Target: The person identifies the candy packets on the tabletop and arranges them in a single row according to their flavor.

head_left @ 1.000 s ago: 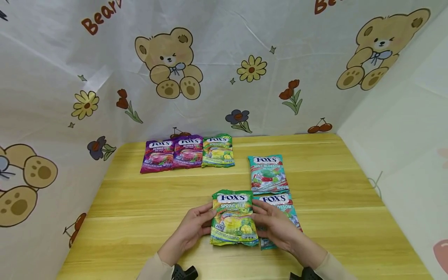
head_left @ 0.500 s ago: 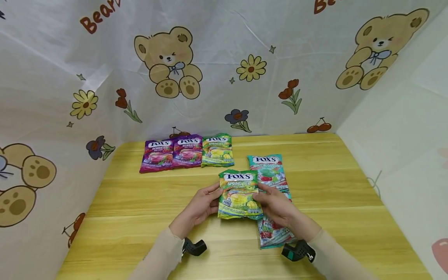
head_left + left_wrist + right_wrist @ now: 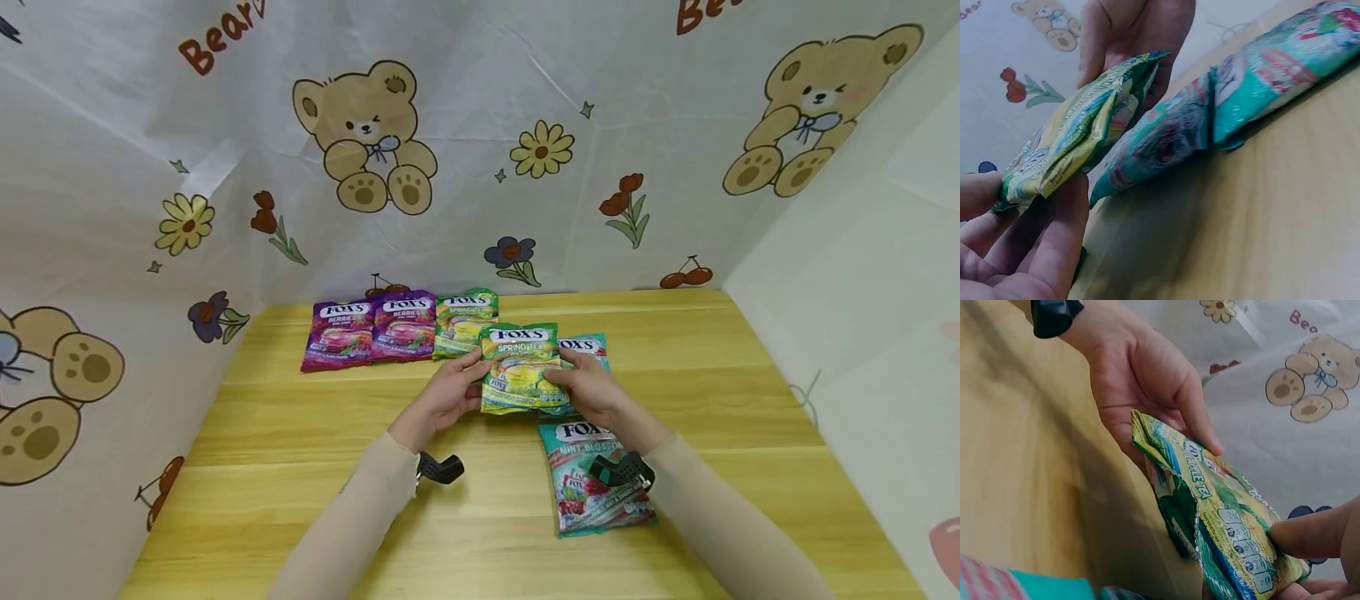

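A green and yellow bag of Spring Tea candy (image 3: 521, 371) is held between both hands, raised above the table. My left hand (image 3: 447, 395) pinches its left edge, thumb on the front face. At the right edge, my right hand (image 3: 596, 393) grips it the same way, as the thumb on the bag (image 3: 1229, 519) shows in the right wrist view. Behind it and partly hidden lies a teal Mint Blossom candy bag (image 3: 594, 345). A second teal bag (image 3: 570, 467) lies nearer, partly under my right wrist.
At the back left, two purple Berries candy bags (image 3: 339, 335) (image 3: 403, 327) lie in a row with another Spring Tea bag (image 3: 457, 329). A bear-print cloth (image 3: 450, 242) rises behind the wooden table (image 3: 300, 467). A white wall (image 3: 870, 333) borders the right side.
Both hands have carried the Spring Tea bag away from me and slightly right, from the near table to before the rear teal bag. More of the nearer teal bag shows.
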Demonstrator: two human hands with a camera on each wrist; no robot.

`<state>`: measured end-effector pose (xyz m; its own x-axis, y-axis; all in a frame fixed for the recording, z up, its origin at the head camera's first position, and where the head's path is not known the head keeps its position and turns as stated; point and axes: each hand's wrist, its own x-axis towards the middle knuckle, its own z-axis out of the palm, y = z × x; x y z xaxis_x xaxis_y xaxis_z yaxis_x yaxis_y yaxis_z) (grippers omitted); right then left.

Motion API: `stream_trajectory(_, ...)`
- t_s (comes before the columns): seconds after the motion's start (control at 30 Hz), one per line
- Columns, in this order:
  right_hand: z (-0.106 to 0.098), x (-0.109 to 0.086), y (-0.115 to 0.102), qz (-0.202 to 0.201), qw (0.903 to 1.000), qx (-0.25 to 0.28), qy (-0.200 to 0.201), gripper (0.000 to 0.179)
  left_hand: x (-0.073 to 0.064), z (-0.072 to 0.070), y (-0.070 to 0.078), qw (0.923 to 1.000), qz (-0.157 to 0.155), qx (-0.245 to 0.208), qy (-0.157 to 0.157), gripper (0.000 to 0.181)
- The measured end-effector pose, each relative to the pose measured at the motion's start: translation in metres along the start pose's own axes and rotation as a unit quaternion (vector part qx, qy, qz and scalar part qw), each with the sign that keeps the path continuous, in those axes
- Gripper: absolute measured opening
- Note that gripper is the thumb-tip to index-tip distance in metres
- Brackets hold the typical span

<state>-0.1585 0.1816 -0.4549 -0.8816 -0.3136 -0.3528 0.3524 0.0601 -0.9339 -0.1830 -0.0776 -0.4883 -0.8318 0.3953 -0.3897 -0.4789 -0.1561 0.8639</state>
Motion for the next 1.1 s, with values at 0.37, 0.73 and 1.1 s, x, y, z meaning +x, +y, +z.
stream_trajectory(0.37,-0.027,0.053,-0.018,0.002,0.9991,0.042,0.005,0.067,0.049,0.008,0.025,0.9987,-0.018,0.019,0.043,0.062)
stream_trajectory(0.73,-0.043,0.088,-0.024,0.016,0.9993,0.028,0.021,0.062,0.073,0.011,0.036,0.9976,-0.024,0.009,0.064,0.059)
stream_trajectory(1.1,-0.053,0.1,-0.023,0.006,0.9992,-0.009,0.039,0.066,0.089,0.015,0.039,0.9972,-0.034,-0.003,0.066,0.059)
